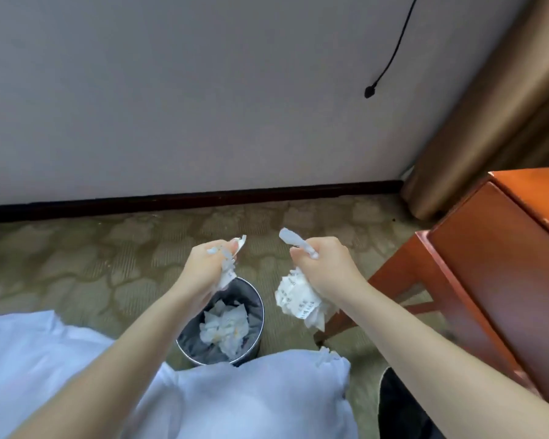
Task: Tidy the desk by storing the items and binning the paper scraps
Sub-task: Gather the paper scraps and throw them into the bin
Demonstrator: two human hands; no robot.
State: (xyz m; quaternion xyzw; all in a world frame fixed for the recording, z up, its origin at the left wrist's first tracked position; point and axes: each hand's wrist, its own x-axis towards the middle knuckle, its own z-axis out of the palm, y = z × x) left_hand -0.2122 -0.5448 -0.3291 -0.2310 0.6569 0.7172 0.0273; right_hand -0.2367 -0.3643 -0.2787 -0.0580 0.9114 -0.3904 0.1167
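both fists (pixel 208 264) gripping scraps (pixel 298 304), over bin (pixel 254 299)

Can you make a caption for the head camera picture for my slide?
Left hand and right hand each grip crumpled paper scraps near a round bin that holds more paper.

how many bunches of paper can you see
3: a bunch in the left hand, a bunch in the right hand, a pile inside the bin. More may be buried under it.
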